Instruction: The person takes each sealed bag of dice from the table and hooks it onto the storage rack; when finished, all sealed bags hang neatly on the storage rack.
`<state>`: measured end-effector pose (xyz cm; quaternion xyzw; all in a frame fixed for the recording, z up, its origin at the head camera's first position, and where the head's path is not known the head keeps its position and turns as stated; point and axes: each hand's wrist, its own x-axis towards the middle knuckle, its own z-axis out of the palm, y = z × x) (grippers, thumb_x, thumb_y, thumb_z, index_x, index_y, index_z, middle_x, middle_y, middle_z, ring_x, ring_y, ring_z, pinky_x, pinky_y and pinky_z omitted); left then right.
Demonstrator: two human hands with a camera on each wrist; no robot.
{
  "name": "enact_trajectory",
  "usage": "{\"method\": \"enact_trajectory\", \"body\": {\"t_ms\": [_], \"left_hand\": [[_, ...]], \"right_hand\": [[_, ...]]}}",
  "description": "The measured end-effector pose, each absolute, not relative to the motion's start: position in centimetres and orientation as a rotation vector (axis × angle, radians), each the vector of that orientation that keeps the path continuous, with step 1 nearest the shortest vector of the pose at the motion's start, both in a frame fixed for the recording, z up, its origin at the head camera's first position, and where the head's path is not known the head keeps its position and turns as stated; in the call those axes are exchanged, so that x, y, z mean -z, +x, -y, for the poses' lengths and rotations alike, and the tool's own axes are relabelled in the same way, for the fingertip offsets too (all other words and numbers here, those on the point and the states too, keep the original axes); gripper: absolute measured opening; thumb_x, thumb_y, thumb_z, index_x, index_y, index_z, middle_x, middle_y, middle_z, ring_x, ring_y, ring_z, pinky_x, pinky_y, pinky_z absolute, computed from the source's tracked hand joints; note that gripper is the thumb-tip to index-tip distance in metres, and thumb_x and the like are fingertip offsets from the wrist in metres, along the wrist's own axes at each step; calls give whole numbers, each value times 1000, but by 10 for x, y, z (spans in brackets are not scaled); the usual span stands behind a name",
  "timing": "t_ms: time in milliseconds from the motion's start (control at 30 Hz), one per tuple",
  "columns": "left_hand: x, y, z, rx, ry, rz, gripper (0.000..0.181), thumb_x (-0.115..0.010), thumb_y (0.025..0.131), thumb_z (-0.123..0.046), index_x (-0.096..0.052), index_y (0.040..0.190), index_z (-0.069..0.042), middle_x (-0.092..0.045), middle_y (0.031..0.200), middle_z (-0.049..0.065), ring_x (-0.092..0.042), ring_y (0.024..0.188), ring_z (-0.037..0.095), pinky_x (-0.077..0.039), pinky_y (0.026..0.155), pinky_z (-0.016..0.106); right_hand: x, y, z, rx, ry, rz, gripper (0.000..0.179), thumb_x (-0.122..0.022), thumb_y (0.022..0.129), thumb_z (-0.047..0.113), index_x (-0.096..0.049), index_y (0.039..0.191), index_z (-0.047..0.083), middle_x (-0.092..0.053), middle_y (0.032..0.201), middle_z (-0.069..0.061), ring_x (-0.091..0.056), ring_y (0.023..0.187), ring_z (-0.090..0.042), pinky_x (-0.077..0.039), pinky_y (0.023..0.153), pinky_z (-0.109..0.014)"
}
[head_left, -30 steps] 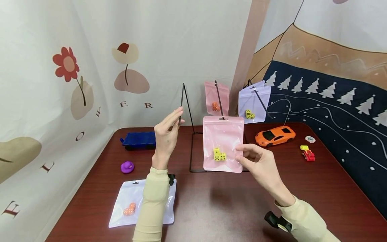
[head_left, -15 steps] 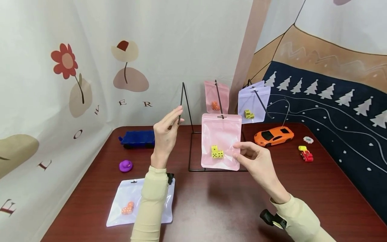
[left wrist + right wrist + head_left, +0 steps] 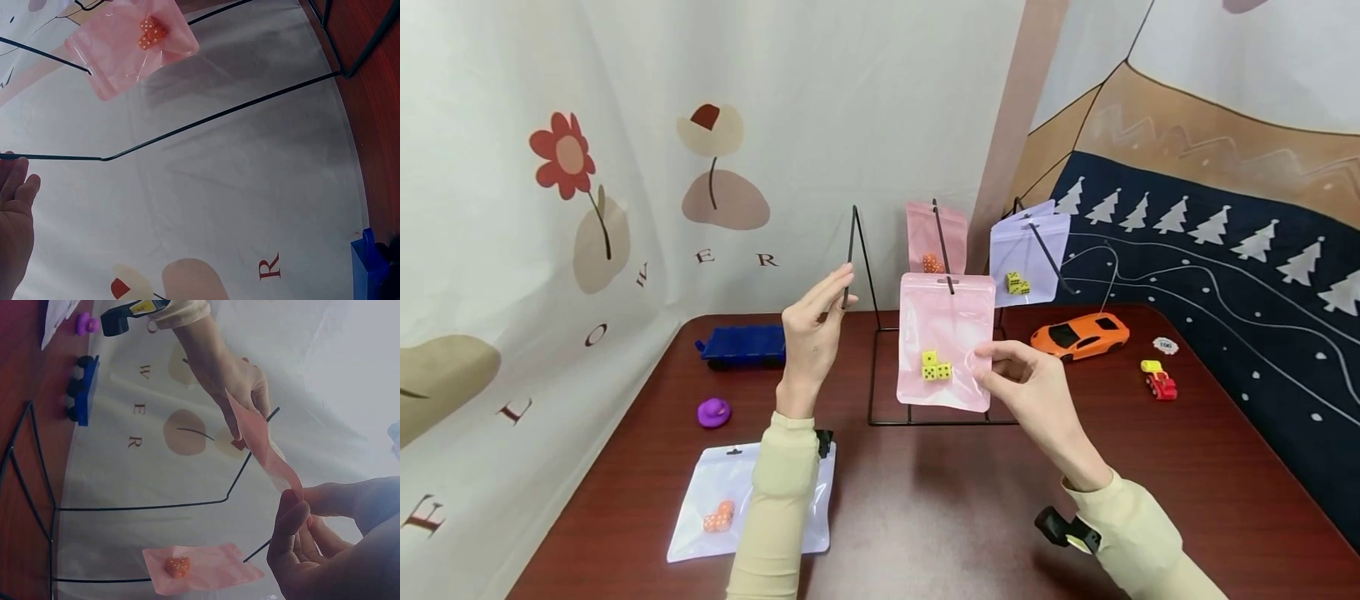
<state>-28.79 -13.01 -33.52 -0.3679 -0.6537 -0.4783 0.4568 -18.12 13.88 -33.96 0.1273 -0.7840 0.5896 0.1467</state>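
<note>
My right hand (image 3: pixel 1037 396) pinches the right edge of a pink zip bag (image 3: pixel 917 312) with yellow dice (image 3: pixel 936 367) in it. The bag hangs upright in front of the middle prong of a black wire display rack (image 3: pixel 871 375); the prong's end overlaps the hang hole in the head view. From the right wrist, the pink bag (image 3: pixel 265 447) shows nearly edge-on. On the left, the thumb and fingertips of my left hand (image 3: pixel 815 329) grip the rack's left prong near its end. The left wrist view catches those fingers (image 3: pixel 15 187) on the prong.
Behind hang a pink bag with orange dice (image 3: pixel 934 233) and lilac bags (image 3: pixel 1033 250), yellow dice in the front one. A lilac bag (image 3: pixel 700 542) lies beneath my left arm. Around stand a blue toy trailer (image 3: pixel 741 346), purple duck (image 3: pixel 713 412), orange car (image 3: pixel 1078 336) and small red toy (image 3: pixel 1162 385).
My right hand has raised the pink bag slightly, so its top now overlaps the middle prong's end and hides part of the pink bag behind. My left hand stays on the left prong.
</note>
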Motion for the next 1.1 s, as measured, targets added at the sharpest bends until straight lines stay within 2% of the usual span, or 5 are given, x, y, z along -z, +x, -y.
{"method": "enact_trajectory", "body": {"t_ms": [133, 300, 533, 633, 1100], "left_hand": [[335, -287, 130, 1173, -904, 1620, 28, -61, 85, 12, -68, 112, 6, -64, 118, 15, -69, 76, 27, -56, 78, 30], [334, -287, 132, 1165, -900, 1615, 32, -61, 82, 17, -68, 111, 6, -64, 118, 15, -69, 75, 30, -56, 78, 29], [334, -287, 131, 1136, -899, 1603, 32, -62, 82, 17, -68, 111, 6, -65, 116, 15, -69, 73, 31, -49, 94, 39], [334, -287, 130, 1139, -907, 1603, 30, -62, 83, 14, -68, 111, 6, -64, 116, 16, -69, 73, 33, -49, 94, 40], [334, -285, 132, 1160, -910, 1612, 29, -62, 84, 14, -68, 111, 7, -64, 117, 16, -69, 75, 30, -57, 76, 29]], "right_hand": [[338, -185, -137, -1710, 355, 2255, 20, -72, 83, 2, -69, 103, 2, -62, 78, -11, -54, 65, -18, -45, 52, -19], [335, -192, -134, -1743, 331, 2240, 22, -71, 83, 1, -69, 104, 0, -63, 82, -13, -56, 68, -17, -48, 57, -19], [332, -202, -134, -1804, 306, 2232, 23, -70, 83, 1, -68, 105, -4, -63, 85, -17, -58, 67, -15, -50, 58, -19], [332, -206, -135, -1811, 294, 2225, 24, -69, 82, -1, -67, 106, -5, -63, 85, -17, -59, 67, -13, -51, 60, -21], [330, -226, -132, -1872, 302, 2171, 25, -68, 82, -5, -66, 107, -9, -65, 89, -18, -60, 67, -11, -55, 62, -24]]}}
